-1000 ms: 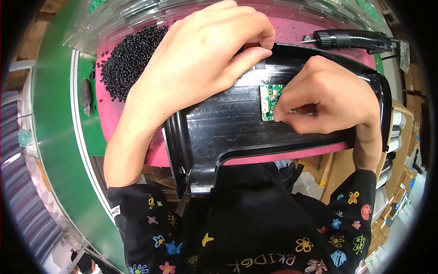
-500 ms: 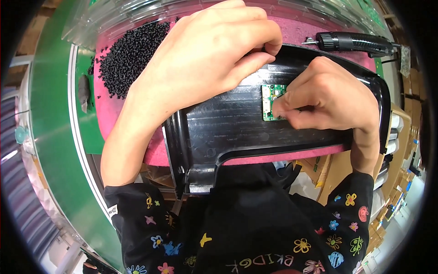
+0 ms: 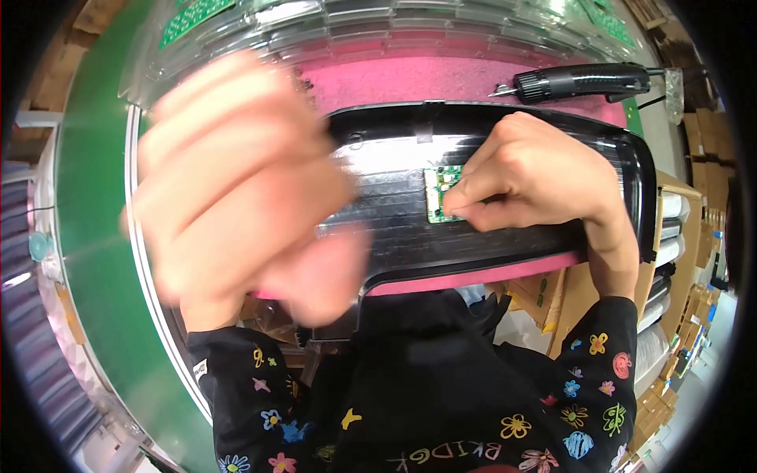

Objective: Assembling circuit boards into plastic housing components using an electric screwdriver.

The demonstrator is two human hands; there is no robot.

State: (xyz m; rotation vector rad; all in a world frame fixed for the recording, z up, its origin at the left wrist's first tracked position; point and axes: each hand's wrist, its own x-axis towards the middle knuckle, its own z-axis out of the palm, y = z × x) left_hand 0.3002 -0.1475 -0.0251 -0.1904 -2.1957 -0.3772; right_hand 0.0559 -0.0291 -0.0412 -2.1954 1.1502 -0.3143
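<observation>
Circuit board (image 3: 434, 193) under right hand (image 3: 536, 173), on black panel (image 3: 410, 248)

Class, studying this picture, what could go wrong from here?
The right hand at the green circuit board could nudge it askew on the black panel. The left hand, blurred over the panel's left side, might knock it. The black power screwdriver beyond the panel's far edge could get bumped.
</observation>
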